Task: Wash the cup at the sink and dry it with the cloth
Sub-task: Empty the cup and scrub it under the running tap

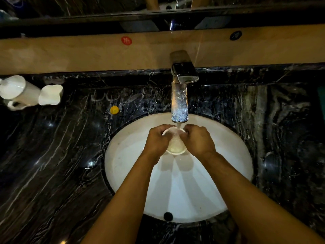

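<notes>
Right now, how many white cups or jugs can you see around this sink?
3. One cup is held under the running tap over the basin by the left hand and right hand. A white jug and a white cup stand on the counter, far left. None seem hidden.

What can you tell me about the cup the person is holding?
The cup is small, round and white, smooth like ceramic. It is held open end up over the white sink, right under the tap, and water runs into it. The left hand and right hand grip its sides.
</notes>
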The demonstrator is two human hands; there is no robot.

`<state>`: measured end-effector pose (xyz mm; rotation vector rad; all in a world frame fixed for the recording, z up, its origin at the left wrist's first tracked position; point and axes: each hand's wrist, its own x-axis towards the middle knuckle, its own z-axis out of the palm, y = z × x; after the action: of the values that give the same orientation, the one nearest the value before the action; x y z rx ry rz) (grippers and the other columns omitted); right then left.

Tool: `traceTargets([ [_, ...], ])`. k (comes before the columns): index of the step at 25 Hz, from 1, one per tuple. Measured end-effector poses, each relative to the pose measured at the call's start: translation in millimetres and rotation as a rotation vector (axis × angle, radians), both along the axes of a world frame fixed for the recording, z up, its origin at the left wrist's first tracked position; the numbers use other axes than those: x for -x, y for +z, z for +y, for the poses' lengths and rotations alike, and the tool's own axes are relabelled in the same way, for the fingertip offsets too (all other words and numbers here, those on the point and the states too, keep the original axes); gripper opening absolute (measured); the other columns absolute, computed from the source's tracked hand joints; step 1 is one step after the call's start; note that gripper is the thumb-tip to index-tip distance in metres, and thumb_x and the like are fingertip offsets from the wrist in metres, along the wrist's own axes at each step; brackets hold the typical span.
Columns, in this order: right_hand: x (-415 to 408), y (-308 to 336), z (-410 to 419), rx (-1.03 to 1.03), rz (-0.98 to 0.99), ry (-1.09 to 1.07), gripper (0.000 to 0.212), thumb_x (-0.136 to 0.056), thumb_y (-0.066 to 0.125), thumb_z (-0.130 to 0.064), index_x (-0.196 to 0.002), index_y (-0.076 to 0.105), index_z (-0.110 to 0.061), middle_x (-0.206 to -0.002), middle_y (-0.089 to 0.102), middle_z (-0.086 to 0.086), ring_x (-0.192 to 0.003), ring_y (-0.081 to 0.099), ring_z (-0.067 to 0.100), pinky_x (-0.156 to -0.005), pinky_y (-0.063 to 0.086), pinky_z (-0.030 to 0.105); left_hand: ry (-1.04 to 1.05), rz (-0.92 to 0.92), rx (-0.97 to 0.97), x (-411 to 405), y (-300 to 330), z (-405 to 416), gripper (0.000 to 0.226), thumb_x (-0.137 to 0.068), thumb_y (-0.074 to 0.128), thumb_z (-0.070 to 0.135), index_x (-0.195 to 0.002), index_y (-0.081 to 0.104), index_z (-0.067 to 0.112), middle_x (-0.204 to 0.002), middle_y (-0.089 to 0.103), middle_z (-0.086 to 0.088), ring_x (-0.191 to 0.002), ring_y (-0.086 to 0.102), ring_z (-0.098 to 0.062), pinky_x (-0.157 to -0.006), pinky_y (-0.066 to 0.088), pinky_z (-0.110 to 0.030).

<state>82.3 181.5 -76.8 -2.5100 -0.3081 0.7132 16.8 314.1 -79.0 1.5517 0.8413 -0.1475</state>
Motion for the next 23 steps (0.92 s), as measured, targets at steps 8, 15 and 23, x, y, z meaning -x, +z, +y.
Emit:
traceTargets([
  [8, 22.3, 0.2, 9.9, -0.329, 0.211, -0.398, 0.022, -0.101, 0.048, -0.024, -0.102, 0.063, -0.008, -0.088, 0.065, 0.004, -0.075, 0.062, 0.022, -0.053, 0.042, 0.021, 0.282, -0.103, 0.171, -0.8, -0.1, -8.9, 0.043, -0.090, 0.045, -0.014, -0.111, 0.069, 0.014, -0.111, 0.073, -0.011, -0.105, 0.070, -0.033, -0.081, 0.062, -0.046],
  [15, 18.3, 2.6, 3.2, -0.363, 0.125, -0.290, 0.024, -0.100, 0.052, -0.025, -0.105, 0.071, -0.012, -0.090, 0.071, 0.000, -0.081, 0.065, 0.018, -0.062, 0.048, 0.021, -0.013, 0.036, 0.073, -2.0, 2.2, -1.3, 0.020, -0.095, 0.057, 0.009, -0.107, 0.072, 0.004, -0.096, 0.076, -0.016, -0.084, 0.072, -0.033, -0.066, 0.061, -0.039],
  [23, 24.7, -0.8, 10.9, -0.379, 0.255, -0.463, 0.024, -0.101, 0.048, -0.026, -0.102, 0.065, -0.008, -0.087, 0.068, 0.008, -0.073, 0.064, 0.021, -0.046, 0.040, 0.015, 0.198, -0.009, 0.295, -3.9, 6.9, -10.2, 0.031, -0.100, 0.042, 0.001, -0.098, 0.071, 0.011, -0.097, 0.075, -0.018, -0.096, 0.072, -0.042, -0.086, 0.058, -0.061],
])
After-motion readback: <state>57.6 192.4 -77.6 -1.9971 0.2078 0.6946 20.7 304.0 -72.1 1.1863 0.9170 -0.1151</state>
